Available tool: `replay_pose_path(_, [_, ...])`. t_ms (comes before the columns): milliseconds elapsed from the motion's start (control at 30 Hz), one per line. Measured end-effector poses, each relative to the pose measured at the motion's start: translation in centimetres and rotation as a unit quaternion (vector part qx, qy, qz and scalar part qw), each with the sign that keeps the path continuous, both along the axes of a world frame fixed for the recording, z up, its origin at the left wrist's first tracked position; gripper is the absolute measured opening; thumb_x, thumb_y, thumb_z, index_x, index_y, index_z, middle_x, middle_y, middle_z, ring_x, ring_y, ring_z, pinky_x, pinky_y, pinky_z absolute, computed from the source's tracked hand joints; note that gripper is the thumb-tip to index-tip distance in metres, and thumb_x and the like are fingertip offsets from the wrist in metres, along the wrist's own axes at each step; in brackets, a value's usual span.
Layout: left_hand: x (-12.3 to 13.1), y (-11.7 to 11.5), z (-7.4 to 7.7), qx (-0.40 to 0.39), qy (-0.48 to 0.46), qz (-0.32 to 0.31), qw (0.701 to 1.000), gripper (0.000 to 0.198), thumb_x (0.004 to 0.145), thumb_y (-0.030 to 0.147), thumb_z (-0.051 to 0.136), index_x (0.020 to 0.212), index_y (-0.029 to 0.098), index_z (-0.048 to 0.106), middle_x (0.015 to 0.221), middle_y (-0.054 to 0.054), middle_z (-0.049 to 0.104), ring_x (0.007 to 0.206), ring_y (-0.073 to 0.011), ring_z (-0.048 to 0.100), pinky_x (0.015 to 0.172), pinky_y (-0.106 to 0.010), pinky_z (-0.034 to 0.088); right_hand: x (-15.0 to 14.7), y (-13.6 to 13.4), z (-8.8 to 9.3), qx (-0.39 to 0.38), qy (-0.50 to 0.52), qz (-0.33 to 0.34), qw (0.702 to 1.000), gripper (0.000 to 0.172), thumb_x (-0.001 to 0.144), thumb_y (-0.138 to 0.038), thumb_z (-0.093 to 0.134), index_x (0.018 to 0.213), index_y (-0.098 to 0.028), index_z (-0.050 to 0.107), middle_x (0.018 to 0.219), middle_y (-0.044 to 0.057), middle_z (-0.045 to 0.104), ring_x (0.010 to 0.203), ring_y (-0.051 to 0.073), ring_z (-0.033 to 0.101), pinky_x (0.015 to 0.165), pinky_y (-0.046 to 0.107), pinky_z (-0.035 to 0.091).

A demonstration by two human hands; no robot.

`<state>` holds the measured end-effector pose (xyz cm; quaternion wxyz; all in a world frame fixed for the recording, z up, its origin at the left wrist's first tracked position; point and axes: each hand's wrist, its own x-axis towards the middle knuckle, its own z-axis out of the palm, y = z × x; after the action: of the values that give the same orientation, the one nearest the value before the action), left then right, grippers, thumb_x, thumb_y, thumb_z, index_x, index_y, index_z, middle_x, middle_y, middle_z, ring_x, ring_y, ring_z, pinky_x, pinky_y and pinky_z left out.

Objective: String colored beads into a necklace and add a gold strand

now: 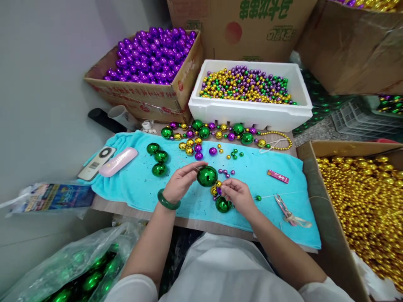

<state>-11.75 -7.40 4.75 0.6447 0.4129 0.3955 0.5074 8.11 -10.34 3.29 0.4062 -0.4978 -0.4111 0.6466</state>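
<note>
My left hand, with a green bangle on its wrist, has its fingers closed at the left side of a large shiny green bead. A thin needle-like line shows by those fingertips. Just to the right, my right hand pinches at small gold and purple beads strung below the green one. Another large green bead hangs or lies under the right fingers. From there a thin string runs right past a small green bead. Loose purple beads lie behind the hands on the turquoise towel.
A finished-looking bead strand lies along the towel's back edge. Loose green balls, a pink case, a remote and scissors lie around. Behind stand a white foam box and a carton of purple beads; gold beads fill a right-hand carton.
</note>
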Motion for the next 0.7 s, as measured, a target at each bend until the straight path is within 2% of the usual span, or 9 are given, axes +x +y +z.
replay_pose_path(133, [-0.4, 0.3, 0.6, 0.062, 0.050, 0.117, 0.990, 0.012, 0.071, 0.031, 0.073, 0.077, 0.020, 0.074, 0.096, -0.008, 0.071, 0.101, -0.0224, 0.062, 0.095, -0.038, 0.045, -1.0, 1.1, -0.1, 0.040, -0.010, 0.000, 0.999, 0.022, 0.067, -0.038, 0.067, 0.066, -0.018, 0.058, 0.051, -0.002, 0.056, 0.044, 0.009, 0.046, 0.043, 0.021, 0.037])
replay_pose_path(267, [-1.2, 0.2, 2.3, 0.128, 0.131, 0.177, 0.967, 0.009, 0.076, 0.029, 0.067, 0.077, 0.022, 0.072, 0.094, -0.005, 0.070, 0.100, -0.0206, 0.062, 0.095, -0.038, 0.046, -2.7, 2.7, -0.3, 0.087, -0.028, 0.030, 0.995, 0.017, 0.071, -0.035, 0.062, 0.069, -0.019, 0.059, 0.054, -0.002, 0.057, 0.049, 0.010, 0.051, 0.049, 0.023, 0.040])
replay_pose_path(367, [-1.9, 0.0, 3.4, 0.149, 0.151, 0.217, 0.953, 0.009, 0.080, 0.028, 0.064, 0.079, 0.021, 0.069, 0.090, -0.004, 0.070, 0.093, -0.0187, 0.064, 0.085, -0.033, 0.050, -3.6, 3.2, -0.8, 0.102, -0.064, 0.065, 0.991, 0.013, 0.074, -0.031, 0.060, 0.074, -0.018, 0.062, 0.055, -0.002, 0.058, 0.049, 0.010, 0.050, 0.049, 0.023, 0.039])
replay_pose_path(433, [-2.2, -0.2, 3.8, 0.145, 0.134, 0.236, 0.951, 0.010, 0.081, 0.028, 0.062, 0.081, 0.020, 0.067, 0.085, -0.003, 0.069, 0.084, -0.0166, 0.065, 0.075, -0.029, 0.051, -3.8, 3.2, -1.2, 0.114, -0.111, 0.074, 0.984, 0.014, 0.073, -0.028, 0.061, 0.082, -0.018, 0.065, 0.056, -0.003, 0.057, 0.048, 0.010, 0.047, 0.049, 0.023, 0.037])
replay_pose_path(533, [-2.5, -0.2, 3.8, 0.133, 0.116, 0.246, 0.953, 0.011, 0.082, 0.030, 0.062, 0.083, 0.019, 0.065, 0.079, -0.002, 0.069, 0.074, -0.0140, 0.065, 0.065, -0.025, 0.051, -3.6, 3.1, -1.0, 0.157, -0.159, 0.029, 0.974, 0.022, 0.075, -0.025, 0.061, 0.095, -0.019, 0.067, 0.068, -0.001, 0.062, 0.053, 0.010, 0.046, 0.054, 0.024, 0.039])
replay_pose_path(633, [-2.2, 0.0, 4.2, 0.136, 0.143, 0.240, 0.950, 0.012, 0.082, 0.030, 0.062, 0.083, 0.019, 0.065, 0.077, -0.002, 0.069, 0.069, -0.0127, 0.064, 0.061, -0.024, 0.051, -3.6, 3.2, 0.5, 0.199, -0.114, -0.006, 0.973, 0.025, 0.079, -0.026, 0.058, 0.102, -0.020, 0.065, 0.092, 0.004, 0.067, 0.058, 0.010, 0.049, 0.060, 0.025, 0.044])
replay_pose_path(700, [-1.7, 0.0, 4.9, 0.161, 0.165, 0.230, 0.946, 0.011, 0.082, 0.029, 0.061, 0.082, 0.018, 0.066, 0.076, -0.002, 0.069, 0.067, -0.0122, 0.064, 0.060, -0.025, 0.052, -4.0, 3.3, 1.9, 0.215, -0.071, 0.015, 0.974, 0.028, 0.080, -0.027, 0.058, 0.107, -0.021, 0.064, 0.101, 0.004, 0.067, 0.060, 0.010, 0.051, 0.062, 0.025, 0.045])
